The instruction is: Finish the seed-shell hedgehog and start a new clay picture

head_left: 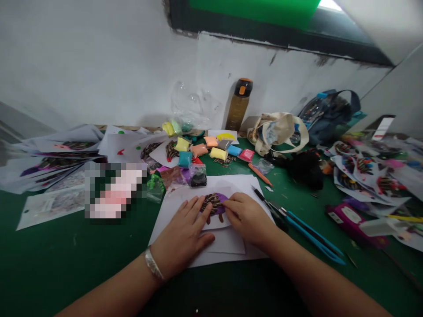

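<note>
A clay picture of a hedgehog-like figure lies on white paper (pixel 228 243) in front of me. Its purple clay body (pixel 222 197) is covered on the left with striped sunflower seeds (pixel 211 203), and brown clay feet (pixel 221 218) show below. My left hand (pixel 185 233) lies flat and open, fingers spread, its fingertips at the seeds' left side. My right hand (pixel 247 216) has its fingers curled together, fingertips at the purple clay's right edge. Whatever they pinch, if anything, is hidden. Blue tweezers (pixel 313 235) and a black pen (pixel 262 196) lie just right of it.
Packets of coloured clay (pixel 199 151) and loose seeds (pixel 224 162) lie behind the paper. A bottle (pixel 239 103) and a cloth bag (pixel 274 132) stand by the wall. Finished-looking seed pictures (pixel 62 154) pile up left, with more (pixel 363 169) at right near a magenta box (pixel 355 222).
</note>
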`<control>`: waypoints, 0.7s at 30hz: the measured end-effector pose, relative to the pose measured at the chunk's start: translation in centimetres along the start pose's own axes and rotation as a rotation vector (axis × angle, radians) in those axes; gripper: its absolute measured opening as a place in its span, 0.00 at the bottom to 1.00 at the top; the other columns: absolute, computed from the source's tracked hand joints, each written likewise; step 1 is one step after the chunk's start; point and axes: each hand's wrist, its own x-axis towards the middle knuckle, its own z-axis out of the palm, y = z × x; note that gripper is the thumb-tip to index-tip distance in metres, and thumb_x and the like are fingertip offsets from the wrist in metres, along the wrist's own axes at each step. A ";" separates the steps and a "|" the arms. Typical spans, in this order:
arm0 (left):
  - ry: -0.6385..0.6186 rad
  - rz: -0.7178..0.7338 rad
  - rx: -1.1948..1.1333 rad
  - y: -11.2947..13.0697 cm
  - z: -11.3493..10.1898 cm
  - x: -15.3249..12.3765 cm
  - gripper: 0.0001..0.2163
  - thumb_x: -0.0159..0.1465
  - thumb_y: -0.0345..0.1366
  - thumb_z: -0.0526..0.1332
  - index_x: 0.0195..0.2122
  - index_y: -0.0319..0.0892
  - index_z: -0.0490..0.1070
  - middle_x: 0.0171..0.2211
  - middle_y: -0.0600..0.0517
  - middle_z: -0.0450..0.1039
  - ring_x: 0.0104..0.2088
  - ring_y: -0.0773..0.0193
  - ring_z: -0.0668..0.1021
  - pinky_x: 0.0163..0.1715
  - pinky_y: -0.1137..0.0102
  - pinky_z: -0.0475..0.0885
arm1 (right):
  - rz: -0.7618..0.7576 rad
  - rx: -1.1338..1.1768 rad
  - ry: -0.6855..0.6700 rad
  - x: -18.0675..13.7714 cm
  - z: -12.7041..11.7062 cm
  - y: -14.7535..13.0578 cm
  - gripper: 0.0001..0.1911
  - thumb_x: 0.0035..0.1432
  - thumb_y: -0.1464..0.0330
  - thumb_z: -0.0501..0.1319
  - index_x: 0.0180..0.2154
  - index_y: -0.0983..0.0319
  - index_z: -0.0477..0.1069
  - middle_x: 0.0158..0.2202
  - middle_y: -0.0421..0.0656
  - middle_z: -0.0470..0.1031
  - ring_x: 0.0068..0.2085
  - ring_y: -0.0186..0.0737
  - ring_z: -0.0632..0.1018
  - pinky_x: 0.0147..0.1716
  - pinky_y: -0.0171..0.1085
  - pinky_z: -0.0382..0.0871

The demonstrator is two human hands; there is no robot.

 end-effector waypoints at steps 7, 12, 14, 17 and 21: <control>0.002 0.011 0.059 0.1 0.1 0.0 0.29 0.66 0.49 0.52 0.64 0.39 0.52 0.65 0.38 0.50 0.64 0.47 0.55 0.60 0.50 0.57 | 0.079 0.019 0.000 -0.1 -0.1 0.2 0.12 0.61 0.73 0.54 0.39 0.62 0.76 0.34 0.45 0.73 0.38 0.39 0.73 0.41 0.37 0.67; -0.004 0.025 0.064 0.2 0.2 0.1 0.29 0.67 0.49 0.51 0.64 0.38 0.52 0.65 0.39 0.53 0.64 0.48 0.57 0.60 0.51 0.56 | 0.087 0.042 0.007 -0.3 0.3 -0.3 0.12 0.60 0.73 0.54 0.38 0.64 0.76 0.34 0.47 0.72 0.38 0.40 0.72 0.43 0.38 0.66; -0.007 0.028 0.064 0.1 0.2 0.1 0.29 0.67 0.49 0.50 0.64 0.37 0.53 0.64 0.39 0.53 0.64 0.49 0.57 0.60 0.51 0.56 | 0.089 0.057 0.008 -0.3 0.4 -0.5 0.11 0.60 0.74 0.54 0.37 0.64 0.76 0.34 0.46 0.72 0.38 0.39 0.72 0.42 0.38 0.66; -0.007 0.032 0.060 0.1 0.2 0.2 0.29 0.67 0.49 0.50 0.64 0.36 0.53 0.64 0.39 0.53 0.64 0.49 0.57 0.60 0.51 0.56 | 0.115 0.098 0.003 -0.2 0.4 -0.5 0.11 0.59 0.74 0.54 0.35 0.63 0.75 0.33 0.45 0.72 0.36 0.38 0.72 0.41 0.37 0.66; -0.016 0.032 0.074 0.1 0.2 0.2 0.29 0.67 0.50 0.48 0.64 0.36 0.54 0.64 0.39 0.53 0.64 0.49 0.57 0.60 0.52 0.56 | 0.140 0.160 -0.011 -0.1 0.3 -0.5 0.11 0.58 0.75 0.54 0.34 0.62 0.75 0.32 0.42 0.72 0.35 0.37 0.72 0.39 0.36 0.66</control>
